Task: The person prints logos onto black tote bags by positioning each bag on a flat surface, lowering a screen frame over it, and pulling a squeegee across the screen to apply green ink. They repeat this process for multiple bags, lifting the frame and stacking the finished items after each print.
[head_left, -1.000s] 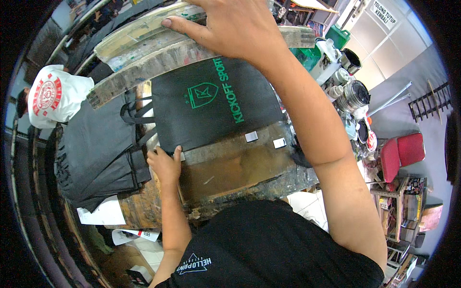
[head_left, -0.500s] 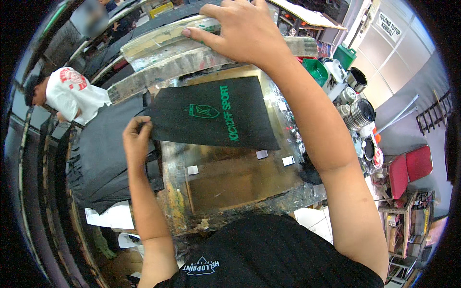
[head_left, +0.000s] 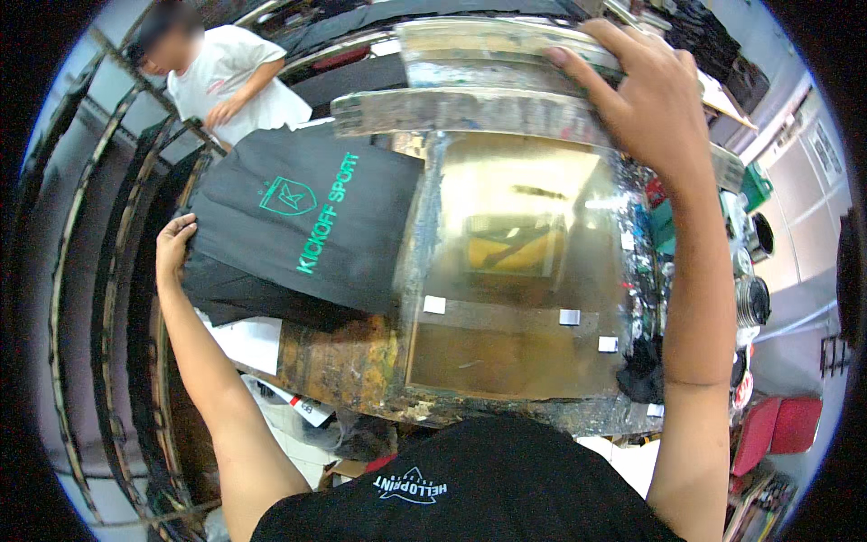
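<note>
My left hand (head_left: 173, 242) pinches the left edge of a black fabric piece (head_left: 244, 248) with a green crest and green lettering. The fabric lies over a pile of dark cloth left of the printing board (head_left: 506, 357). At the far side, my right hand (head_left: 652, 108) grips the raised screen-printing frame (head_left: 479, 113), thumb along its near side and fingers over the top; its underside is hidden. The board is glossy and golden brown, with small white tabs (head_left: 569, 317) stuck on it.
Another person (head_left: 235, 77) in a white shirt stands beyond the pile at the left. Racks (head_left: 99, 271) line the left side. Paint tins (head_left: 751, 300) and a green container (head_left: 757, 187) crowd the right edge. A red chair (head_left: 777, 429) stands at the lower right.
My left hand has drawn the printed black fabric left, off the board and onto the dark pile. My right hand stays on the raised frame. My view has turned left.
</note>
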A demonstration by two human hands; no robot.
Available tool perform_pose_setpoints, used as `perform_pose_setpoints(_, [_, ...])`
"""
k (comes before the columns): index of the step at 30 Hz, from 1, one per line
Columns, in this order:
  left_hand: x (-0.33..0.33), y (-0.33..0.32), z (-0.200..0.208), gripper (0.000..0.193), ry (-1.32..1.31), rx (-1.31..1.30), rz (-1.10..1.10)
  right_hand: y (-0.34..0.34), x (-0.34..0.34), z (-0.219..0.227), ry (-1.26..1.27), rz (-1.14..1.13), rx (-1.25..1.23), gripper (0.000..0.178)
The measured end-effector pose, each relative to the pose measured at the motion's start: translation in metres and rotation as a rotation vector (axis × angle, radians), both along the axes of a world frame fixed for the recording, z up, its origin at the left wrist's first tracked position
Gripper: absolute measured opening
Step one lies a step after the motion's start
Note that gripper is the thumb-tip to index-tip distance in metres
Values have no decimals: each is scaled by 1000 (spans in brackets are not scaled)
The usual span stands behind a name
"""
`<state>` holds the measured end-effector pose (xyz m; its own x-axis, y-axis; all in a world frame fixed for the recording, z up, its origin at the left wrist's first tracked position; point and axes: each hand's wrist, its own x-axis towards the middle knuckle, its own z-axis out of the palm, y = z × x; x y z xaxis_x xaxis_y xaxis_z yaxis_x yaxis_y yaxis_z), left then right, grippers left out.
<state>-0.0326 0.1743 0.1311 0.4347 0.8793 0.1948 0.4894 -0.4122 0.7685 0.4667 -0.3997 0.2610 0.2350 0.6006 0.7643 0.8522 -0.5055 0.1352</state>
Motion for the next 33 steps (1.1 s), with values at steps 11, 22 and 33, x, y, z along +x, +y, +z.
perform_pose_setpoints(11, [156, -309, -131, 17, -122, 758, -297, 3, 0, -4, 19, 13, 17, 49])
perform_pose_setpoints(22, [181, -419, -182, 24, 116, 170, -385, -2, -6, -7, 55, -9, -12, 50])
perform_pose_setpoints(33, [166, -223, -149, 85, 716, 613, -162, 1, -12, -1, 118, -33, -19, 51])
